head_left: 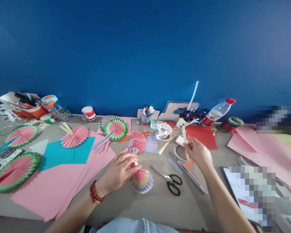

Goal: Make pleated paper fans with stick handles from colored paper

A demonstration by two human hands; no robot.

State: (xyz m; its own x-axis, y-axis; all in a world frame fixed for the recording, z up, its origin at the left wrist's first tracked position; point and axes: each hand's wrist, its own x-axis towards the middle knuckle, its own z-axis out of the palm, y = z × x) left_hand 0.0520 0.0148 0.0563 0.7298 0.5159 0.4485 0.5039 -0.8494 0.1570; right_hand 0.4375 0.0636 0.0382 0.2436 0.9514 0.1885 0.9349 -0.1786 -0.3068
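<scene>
My left hand [120, 170] is closed on a folded rainbow paper fan [142, 180] at the table's front middle, pinching its narrow end. My right hand [197, 151] is closed on a pale yellow stick [184, 137], held upright a little to the right. A red bead bracelet [95, 193] sits on my left wrist. Black-handled scissors [169, 181] lie between the two hands.
Round pleated fans [115, 128] in pink and green lie over the table's left and middle, on pink sheets [50, 191] and a teal sheet [65, 152]. Tape rolls [164, 131], a pen cup [146, 117], a bottle [218, 112], jars and red paper [201, 136] line the back by the blue wall.
</scene>
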